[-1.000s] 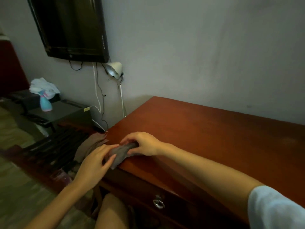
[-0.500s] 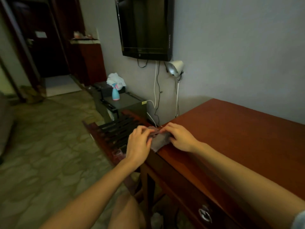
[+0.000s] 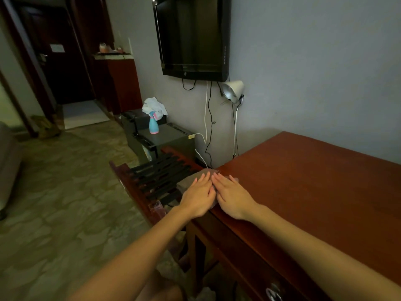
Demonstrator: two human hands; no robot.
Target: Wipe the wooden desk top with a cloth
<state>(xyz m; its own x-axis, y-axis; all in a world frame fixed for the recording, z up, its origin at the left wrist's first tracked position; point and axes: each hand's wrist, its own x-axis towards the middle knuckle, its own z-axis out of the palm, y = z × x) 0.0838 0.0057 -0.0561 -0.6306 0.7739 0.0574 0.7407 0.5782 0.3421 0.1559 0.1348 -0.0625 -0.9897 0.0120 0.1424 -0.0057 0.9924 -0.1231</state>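
A grey-brown cloth (image 3: 188,180) lies over the left end of the reddish wooden desk top (image 3: 314,183), partly hanging past the edge. My left hand (image 3: 198,195) lies flat on the cloth with straight fingers. Beside it my right hand (image 3: 233,196) is flat too, its fingers pressing the cloth at the desk's corner. The fingertips of both hands nearly touch. Most of the cloth is hidden under my hands.
A slatted dark wooden rack (image 3: 156,177) stands just left of the desk. Behind it sit a small grey box unit (image 3: 171,137), a blue spray bottle (image 3: 153,124) and a white rag (image 3: 154,105). A wall TV (image 3: 193,35), a clip lamp (image 3: 233,90) and hanging cables (image 3: 208,122) are above.
Both hands went from curled around the bunched cloth to lying flat on it with fingers straight. The cloth is spread at the desk's left corner. The view swung left.
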